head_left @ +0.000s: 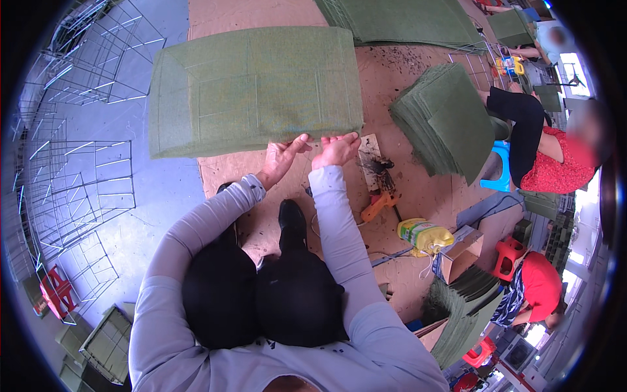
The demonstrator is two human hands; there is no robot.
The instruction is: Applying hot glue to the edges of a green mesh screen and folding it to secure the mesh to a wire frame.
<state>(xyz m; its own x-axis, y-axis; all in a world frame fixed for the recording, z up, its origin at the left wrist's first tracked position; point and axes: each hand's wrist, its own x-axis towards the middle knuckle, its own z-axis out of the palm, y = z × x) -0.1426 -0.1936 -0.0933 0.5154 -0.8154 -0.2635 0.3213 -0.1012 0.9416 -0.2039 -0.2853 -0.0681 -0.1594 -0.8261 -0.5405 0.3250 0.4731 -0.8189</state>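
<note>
A large green mesh sheet (281, 85) lies in front of me, with the thin lines of a wire frame showing through it. At its near edge, right of the middle, my left hand (282, 158) pinches the border, its fingertips partly tucked under the sheet. Close beside it, my right hand (336, 150) grips the same edge near the right corner, fingers bent around the border. An orange glue gun (379, 206) rests on the cardboard just past my right forearm. Next to it is a pale board (369, 153) with a dark clump of bits on it.
Stacked green sheets (447, 121) lie to the right, with another pile (405, 23) at the far side. A yellow bottle (424, 235) lies near an open cardboard box (462, 251). Wire frames (85, 189) stand at left. Co-workers sit at right, one in a red top (555, 160).
</note>
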